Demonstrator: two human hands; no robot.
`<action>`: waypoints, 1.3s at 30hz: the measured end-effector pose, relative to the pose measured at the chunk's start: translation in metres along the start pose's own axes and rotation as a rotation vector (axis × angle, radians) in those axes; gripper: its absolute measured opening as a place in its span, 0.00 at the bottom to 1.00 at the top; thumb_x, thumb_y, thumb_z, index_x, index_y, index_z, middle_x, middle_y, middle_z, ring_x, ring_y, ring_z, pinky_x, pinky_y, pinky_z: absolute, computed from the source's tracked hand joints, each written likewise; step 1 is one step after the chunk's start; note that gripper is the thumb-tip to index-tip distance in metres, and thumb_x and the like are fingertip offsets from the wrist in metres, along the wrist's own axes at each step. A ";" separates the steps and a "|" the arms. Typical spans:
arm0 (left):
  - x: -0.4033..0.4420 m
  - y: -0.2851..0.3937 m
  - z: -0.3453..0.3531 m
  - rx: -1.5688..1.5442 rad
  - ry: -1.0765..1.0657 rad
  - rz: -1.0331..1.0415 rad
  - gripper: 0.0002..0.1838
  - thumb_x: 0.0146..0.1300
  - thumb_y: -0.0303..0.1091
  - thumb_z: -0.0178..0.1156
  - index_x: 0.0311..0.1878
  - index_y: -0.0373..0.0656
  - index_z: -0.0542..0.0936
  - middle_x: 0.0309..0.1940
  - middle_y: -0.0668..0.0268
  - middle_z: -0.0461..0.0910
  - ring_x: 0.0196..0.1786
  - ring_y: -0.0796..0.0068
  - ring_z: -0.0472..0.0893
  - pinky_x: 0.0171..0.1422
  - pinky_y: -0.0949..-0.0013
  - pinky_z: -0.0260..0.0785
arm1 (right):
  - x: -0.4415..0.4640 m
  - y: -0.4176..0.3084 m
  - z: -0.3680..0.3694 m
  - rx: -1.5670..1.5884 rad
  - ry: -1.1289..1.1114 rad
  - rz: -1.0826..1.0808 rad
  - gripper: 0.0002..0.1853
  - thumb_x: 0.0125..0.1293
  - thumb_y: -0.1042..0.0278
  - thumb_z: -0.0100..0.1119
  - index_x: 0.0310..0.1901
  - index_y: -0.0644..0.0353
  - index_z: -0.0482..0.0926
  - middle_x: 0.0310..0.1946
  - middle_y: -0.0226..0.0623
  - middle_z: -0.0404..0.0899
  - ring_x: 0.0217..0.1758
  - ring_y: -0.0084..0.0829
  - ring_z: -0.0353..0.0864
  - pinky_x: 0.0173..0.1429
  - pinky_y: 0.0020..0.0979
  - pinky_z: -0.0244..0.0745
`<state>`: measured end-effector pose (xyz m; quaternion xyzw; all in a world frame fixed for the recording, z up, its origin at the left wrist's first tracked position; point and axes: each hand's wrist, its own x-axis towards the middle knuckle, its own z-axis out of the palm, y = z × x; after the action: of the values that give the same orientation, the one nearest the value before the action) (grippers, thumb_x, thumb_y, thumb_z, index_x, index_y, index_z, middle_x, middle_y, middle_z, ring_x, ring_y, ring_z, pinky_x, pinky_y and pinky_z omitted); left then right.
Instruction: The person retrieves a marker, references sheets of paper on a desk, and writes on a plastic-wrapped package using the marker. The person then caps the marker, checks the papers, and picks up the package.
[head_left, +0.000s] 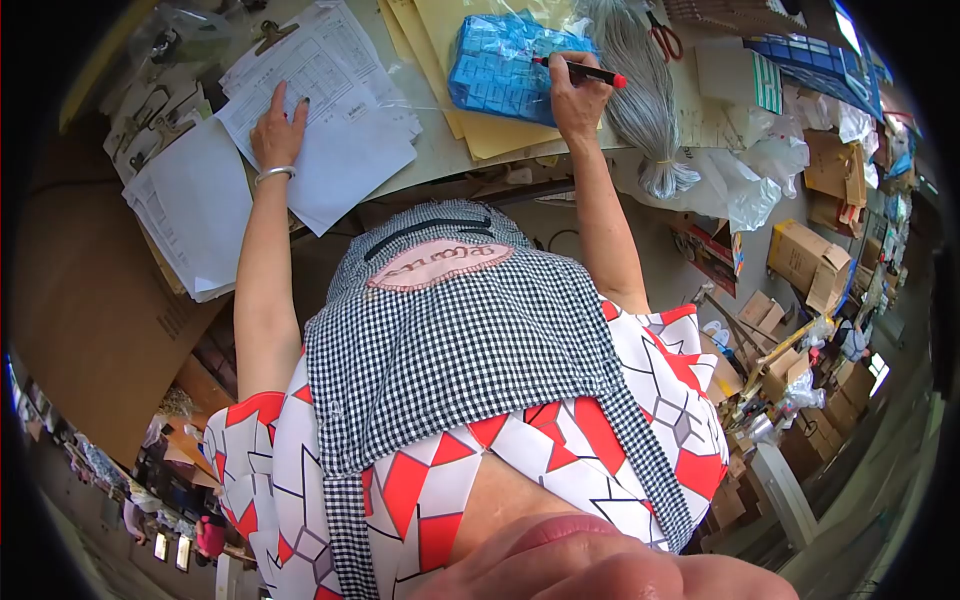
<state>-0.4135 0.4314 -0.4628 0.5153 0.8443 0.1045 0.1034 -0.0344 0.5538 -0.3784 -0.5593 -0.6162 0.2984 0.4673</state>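
Observation:
My left hand (277, 132) lies on a printed form sheet (320, 90) with its fingers stretched out and apart. It wears a bracelet at the wrist and holds nothing. In my right hand (580, 105) is a black marker with red ends (607, 75), gripped between thumb and fingers and lying roughly sideways. That hand is over the right side of a blue pack (490, 75) wrapped in clear plastic. Beneath the pack are yellow sheets (495, 135). Blank-looking white paper (345, 165) lies below the left hand, and a metal clip (272, 35) sits on the forms.
A bundle of grey strands (635, 95) lies right of my right hand, with red-handled scissors (665, 38) beyond it. More clipped papers (195, 200) hang over the table edge at left. Plastic bags (745, 190) and cardboard boxes (810, 260) are at the right.

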 end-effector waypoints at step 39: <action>-0.004 -0.003 -0.001 0.005 -0.008 -0.040 0.29 0.61 0.53 0.53 0.64 0.56 0.66 0.40 0.54 0.81 0.44 0.54 0.79 0.50 0.55 0.67 | -0.003 0.006 -0.015 0.004 -0.060 0.135 0.12 0.54 0.64 0.60 0.24 0.67 0.77 0.13 0.32 0.73 0.18 0.22 0.72 0.28 0.26 0.68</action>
<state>-0.4145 0.4264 -0.4621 0.4989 0.8543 0.0984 0.1077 -0.0191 0.5496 -0.3785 -0.5894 -0.5902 0.3471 0.4288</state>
